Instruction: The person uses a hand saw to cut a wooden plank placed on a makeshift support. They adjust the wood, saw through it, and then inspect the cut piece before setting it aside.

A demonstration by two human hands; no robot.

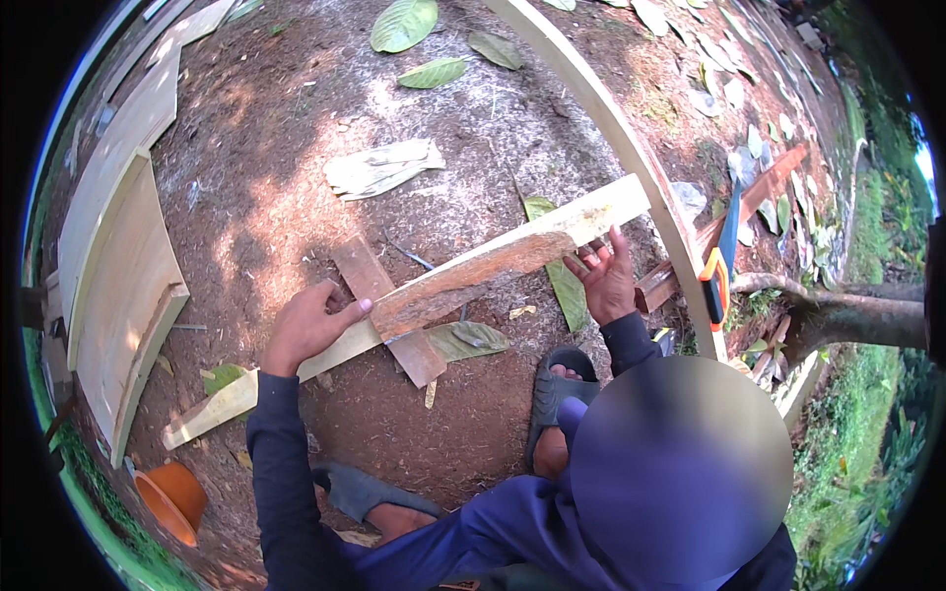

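Observation:
A long pale wooden plank (pixel 537 231) with a rough brown bark edge slants from lower left to upper right. It passes over a short reddish-brown board (pixel 419 360) on the soil. My left hand (pixel 307 325) is closed at the plank's middle, fingers curled and thumb against it where the bark begins; its fingertips are partly hidden. Near the plank's right end, my right hand (pixel 606 281) has its palm up and fingers spread, the fingertips at the plank's lower edge.
A long pale board (pixel 631 138) curves past the plank's right end. Beside it are a handsaw (pixel 717 286) with an orange-black handle and a tree trunk (pixel 857 320). Plywood panels (pixel 128 295) stand at left, above an orange pot (pixel 172 502). A white cloth (pixel 384 167) lies ahead among large leaves.

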